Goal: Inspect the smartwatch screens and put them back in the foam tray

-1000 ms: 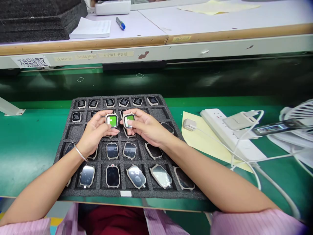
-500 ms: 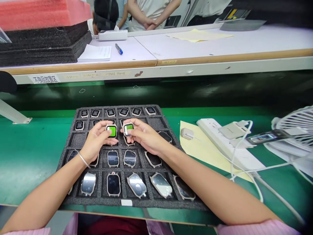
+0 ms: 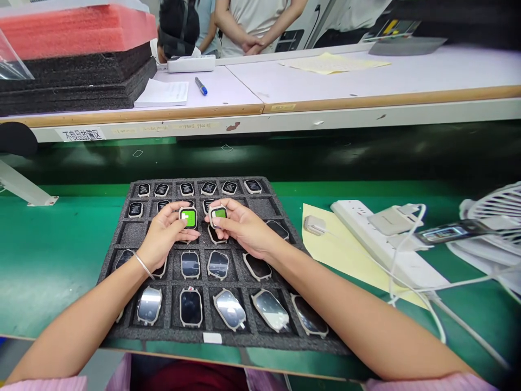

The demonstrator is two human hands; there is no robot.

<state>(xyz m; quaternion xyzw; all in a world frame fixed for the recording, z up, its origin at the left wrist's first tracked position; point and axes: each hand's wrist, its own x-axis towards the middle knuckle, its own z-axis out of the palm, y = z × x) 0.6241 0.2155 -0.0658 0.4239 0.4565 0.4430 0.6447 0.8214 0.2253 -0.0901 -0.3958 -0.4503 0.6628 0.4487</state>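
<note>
My left hand (image 3: pixel 166 234) grips a smartwatch case (image 3: pixel 189 218) without a strap, its screen lit green and white, the thumb lying on the glass. A second, similar smartwatch (image 3: pixel 218 216) with a green and white screen is in my right hand (image 3: pixel 244 228), its thumb also on the display. Both watches are held side by side above a dark grey foam tray (image 3: pixel 166 331). Several more watch cases lie in the tray's compartments; those at the back show white text, while front ones such as this watch (image 3: pixel 190 307) have dark screens. My hands hide some middle compartments.
Right of the tray lie yellow paper (image 3: pixel 325 255), a white power strip (image 3: pixel 382 239) with cables, and a white fan (image 3: pixel 500 212). Foam blocks (image 3: pixel 81 65), a notepad (image 3: pixel 163 92) and a blue pen (image 3: pixel 201 86) rest on the shelf. People stand behind it.
Both hands still hold their watches in nearly the same place. White patches on the two green screens have changed shape. The whole view has shifted slightly.
</note>
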